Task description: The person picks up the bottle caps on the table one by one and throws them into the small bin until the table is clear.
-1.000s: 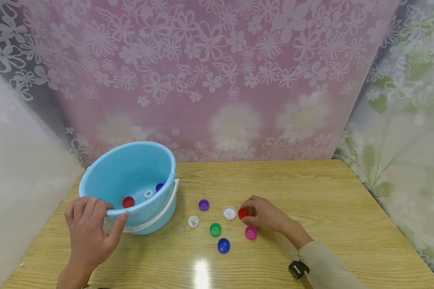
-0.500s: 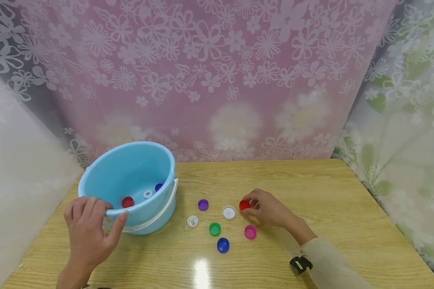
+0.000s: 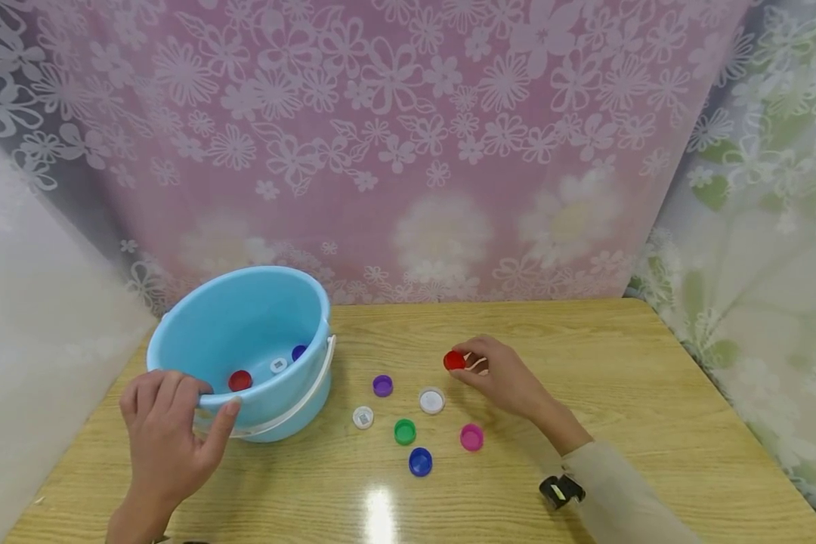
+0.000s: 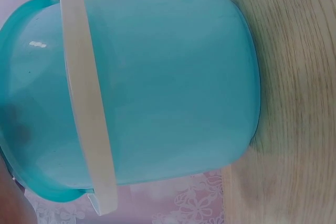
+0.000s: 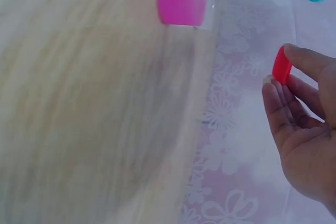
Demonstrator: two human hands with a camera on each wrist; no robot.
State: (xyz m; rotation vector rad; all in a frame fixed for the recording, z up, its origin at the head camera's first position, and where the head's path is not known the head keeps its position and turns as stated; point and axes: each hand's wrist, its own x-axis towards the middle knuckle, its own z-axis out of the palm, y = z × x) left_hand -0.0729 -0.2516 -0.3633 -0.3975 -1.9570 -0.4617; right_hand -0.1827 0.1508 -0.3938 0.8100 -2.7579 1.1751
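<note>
My left hand [image 3: 170,438] grips the near rim of a light blue bucket [image 3: 306,404], fingers over the edge and thumb outside. In the left wrist view the bucket's side [image 4: 168,87] and white handle [image 4: 86,98] fill much of the picture. Between thumb and fingertips, my right hand [image 3: 506,378] pinches a red bottle cap [image 3: 455,360], held up behind the loose caps. The right wrist view shows that red cap [image 5: 282,65] edge-on in the fingertips. Inside the bucket lie another red cap [image 3: 240,380], a white cap [image 3: 279,366] and a dark blue cap [image 3: 299,353].
Loose caps lie on the wooden table [image 3: 585,340]: purple [image 3: 383,386], two white, one with a printed mark [image 3: 363,418], green [image 3: 404,432], blue [image 3: 420,462] and pink [image 3: 472,437]. A flowered pink curtain [image 3: 381,151] hangs behind the table's far edge.
My right hand has lifted the red cap from beside the white and pink caps and carried it away from me, lately a little leftward. The left hand has stayed on the bucket rim.
</note>
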